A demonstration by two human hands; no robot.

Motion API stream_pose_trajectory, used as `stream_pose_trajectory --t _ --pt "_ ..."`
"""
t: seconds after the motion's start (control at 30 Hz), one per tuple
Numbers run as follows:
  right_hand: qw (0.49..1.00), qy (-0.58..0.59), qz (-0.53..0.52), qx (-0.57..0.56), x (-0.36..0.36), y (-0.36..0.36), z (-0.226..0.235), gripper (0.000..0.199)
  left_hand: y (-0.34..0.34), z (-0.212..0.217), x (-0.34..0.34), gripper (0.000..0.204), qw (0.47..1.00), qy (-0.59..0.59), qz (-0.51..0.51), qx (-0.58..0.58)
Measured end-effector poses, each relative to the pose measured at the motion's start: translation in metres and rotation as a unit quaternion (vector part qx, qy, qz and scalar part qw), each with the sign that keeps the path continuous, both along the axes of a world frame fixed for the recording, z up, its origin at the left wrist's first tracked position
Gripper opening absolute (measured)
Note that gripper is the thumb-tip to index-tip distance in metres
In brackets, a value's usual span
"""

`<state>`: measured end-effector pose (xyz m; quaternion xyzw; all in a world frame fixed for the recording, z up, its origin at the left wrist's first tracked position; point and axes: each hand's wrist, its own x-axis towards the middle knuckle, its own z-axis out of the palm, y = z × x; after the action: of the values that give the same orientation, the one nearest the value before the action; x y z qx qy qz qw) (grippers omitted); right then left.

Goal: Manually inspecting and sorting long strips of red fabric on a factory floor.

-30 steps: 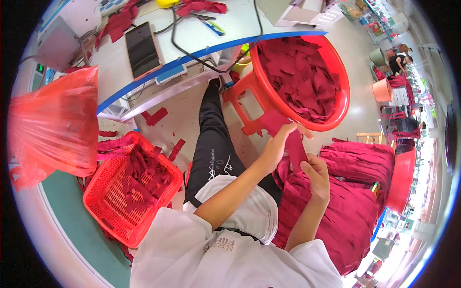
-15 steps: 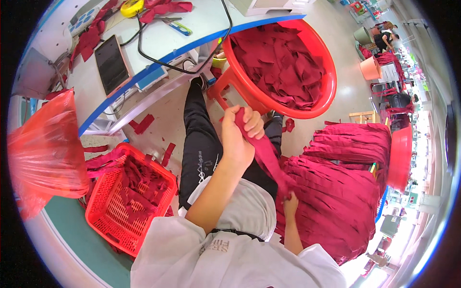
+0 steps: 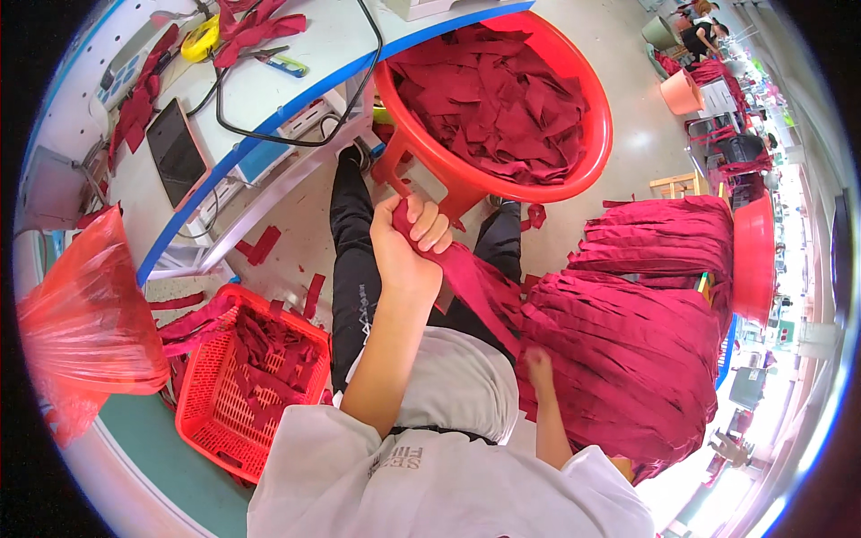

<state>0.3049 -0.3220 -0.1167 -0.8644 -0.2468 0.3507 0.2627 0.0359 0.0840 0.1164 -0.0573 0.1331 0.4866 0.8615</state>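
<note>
One strip [image 3: 475, 278]: red, slanting toward cloth pile [image 3: 619, 359]
Left hand [image 3: 411, 240]: curled tight — strip gripped
Right hand [image 3: 539, 369]: near pile — blurred, cannot tell grip

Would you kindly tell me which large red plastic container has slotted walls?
The rectangular red plastic basket on the left; the round red plastic tub ahead and curved red tub far right look solid-walled.

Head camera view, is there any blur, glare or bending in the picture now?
In the head view, the right hand is blurred, while the left hand looks fairly sharp; also in the head view, the far right is washed out, the red plastic bag has shiny streaks, and the blue-edged worktable looks bowed.
</note>
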Motion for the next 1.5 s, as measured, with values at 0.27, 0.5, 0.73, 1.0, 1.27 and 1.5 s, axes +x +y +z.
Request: stream_pose_trajectory --t 0.27,0.5,0.73,1.0,1.27,1.5 --pt "0.911 -0.176 0.155 0.339 -0.048 0.315 0.222 0.015 -0.003 0.011 0.003 0.032 1.0 0.011 -0.004 -0.015" --pt "0.841 -0.158 0.333 0.397 -0.065 0.458 0.2 0.026 -0.01 0.012 0.008 0.033 0.999 -0.004 -0.025 0.025" --pt "0.892 -0.001 0.284 0.351 -0.062 0.464 0.191 0.026 -0.012 -0.002 0.006 0.034 0.999 -0.009 -0.023 0.044" --pt "0.85 0.252 0.138 0.442 -0.075 0.383 0.331 0.022 -0.016 -0.007 0.026 0.032 0.993 0.047 -0.099 0.04" --pt "0.821 0.299 0.232 0.427 -0.076 0.307 0.366 0.031 -0.036 -0.011 0.058 0.046 0.979 0.015 -0.183 0.083" --pt "0.668 0.415 0.251 0.564 -0.078 0.287 0.343 0.067 -0.039 0.017 0.057 0.063 0.947 0.059 -0.271 0.159"
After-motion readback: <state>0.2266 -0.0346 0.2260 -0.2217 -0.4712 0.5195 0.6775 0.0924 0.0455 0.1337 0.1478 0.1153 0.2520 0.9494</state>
